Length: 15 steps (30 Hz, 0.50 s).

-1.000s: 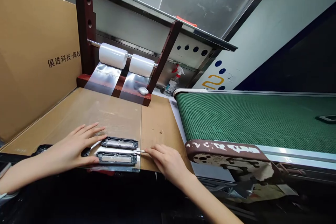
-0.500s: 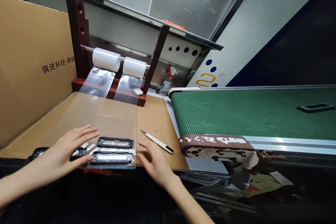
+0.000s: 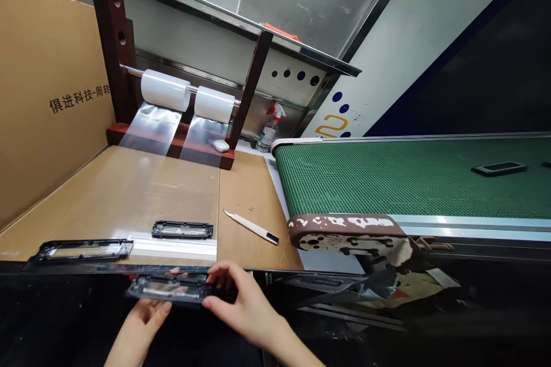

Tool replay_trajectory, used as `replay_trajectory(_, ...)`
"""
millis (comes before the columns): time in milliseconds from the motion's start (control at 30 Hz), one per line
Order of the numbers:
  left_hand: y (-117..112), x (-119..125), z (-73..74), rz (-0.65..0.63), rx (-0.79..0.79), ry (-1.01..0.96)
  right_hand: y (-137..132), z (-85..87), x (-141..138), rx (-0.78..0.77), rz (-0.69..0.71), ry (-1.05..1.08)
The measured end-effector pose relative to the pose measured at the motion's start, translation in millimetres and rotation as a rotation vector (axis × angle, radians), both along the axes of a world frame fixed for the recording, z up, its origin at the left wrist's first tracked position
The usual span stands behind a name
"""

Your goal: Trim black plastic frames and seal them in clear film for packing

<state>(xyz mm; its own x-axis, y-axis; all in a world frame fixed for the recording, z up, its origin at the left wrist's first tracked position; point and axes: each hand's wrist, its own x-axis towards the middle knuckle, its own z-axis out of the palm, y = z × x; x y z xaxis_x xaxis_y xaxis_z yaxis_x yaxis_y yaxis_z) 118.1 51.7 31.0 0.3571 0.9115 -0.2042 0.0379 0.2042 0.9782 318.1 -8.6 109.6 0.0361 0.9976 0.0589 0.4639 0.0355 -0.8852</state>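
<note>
Just in front of the table edge, a black rectangular plastic frame [image 3: 174, 289] with a clear middle is held up between both hands, slightly blurred. My left hand [image 3: 148, 318] grips its lower left part, thumb in front and fingers partly hidden. My right hand [image 3: 245, 301] pinches its right end between thumb and fingers. Behind it on the table lies a similar black frame [image 3: 182, 230], resting on clear film [image 3: 172, 189]. Another black frame [image 3: 85, 250] lies to the left, by the table's front edge.
A white utility knife [image 3: 252, 227] lies on the cardboard, its blade pointing left. Two film rolls, a wide one [image 3: 165, 90] and a narrower one [image 3: 214, 104], hang on a rod behind. A green conveyor [image 3: 387, 183] carries a dark frame [image 3: 499, 168]. A spray bottle [image 3: 267, 135] stands at the back.
The nearest black frame has left the film and is now held by both hands before the table edge. Both hands closed on it and came nearer. On the conveyor, the dark frame moved left.
</note>
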Motion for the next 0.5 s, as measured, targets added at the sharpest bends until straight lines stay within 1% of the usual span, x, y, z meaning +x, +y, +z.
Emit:
replay_trajectory(67,-9.1,-1.5,-8.0,0.03,-0.03,-0.061,-13.5,-3.8,-6.2,-0.015,-0.038,0.019)
replay_trajectory(133,-17.5,-5.0,-11.8,0.057,-0.074,-0.152,-23.4,-3.7,-10.2,-0.026,-0.05,0.024)
replay_trajectory(233,-25.5,-8.1,-11.4,0.063,-0.134,-0.229,-31.3,-1.8,-11.2,-0.028,0.005,0.012)
replay_trajectory(300,-28.3,-7.2,-9.9,0.047,-0.142,-0.228,-33.3,-4.9,-10.5,-0.029,0.043,0.009)
replay_trajectory(400,-30.7,-7.2,-11.7,0.013,-0.095,-0.214,-35.0,-18.9,-11.6,0.0,0.045,0.009)
replay_trajectory(467,-30.2,-13.2,-16.2,-0.053,-0.053,-0.152,-38.1,-30.1,-13.9,0.039,0.017,-0.005)
replay_trajectory(500,-28.6,-18.2,-18.7,-0.118,-0.03,-0.088,-40.8,-35.0,-15.1,0.055,0.002,-0.015)
